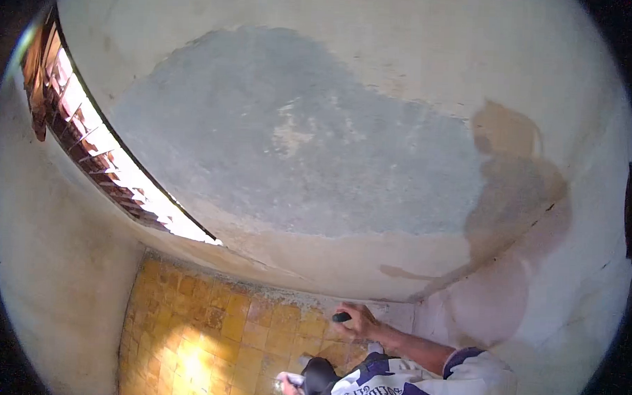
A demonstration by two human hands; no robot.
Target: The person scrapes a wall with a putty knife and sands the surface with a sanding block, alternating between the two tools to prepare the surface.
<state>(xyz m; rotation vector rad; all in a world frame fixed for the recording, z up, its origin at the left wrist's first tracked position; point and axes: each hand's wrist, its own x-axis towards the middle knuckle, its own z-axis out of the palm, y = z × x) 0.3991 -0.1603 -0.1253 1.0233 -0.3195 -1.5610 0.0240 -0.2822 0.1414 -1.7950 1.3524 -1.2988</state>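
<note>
My right hand (358,321) is closed around a dark object with a rounded black end (341,317). The rest of that object is hidden, so its kind cannot be made out. It is held over the tiled floor, near the foot of the wall. Low in the view, my left hand (293,392) is partly cut off by the lower edge. Its fingers are bent round a small whitish object (292,379), too blurred to name. A wall (400,165) with a large grey patch on pale, worn paint fills the view ahead.
At left, a barred window opening (109,148) lets in bright light. Yellow worn tiles (242,327) cover the floor, with a sunlit spot (195,360). A side wall (578,276) meets the patched wall at right, where a shadow falls. My white and navy shirt (421,389) shows below.
</note>
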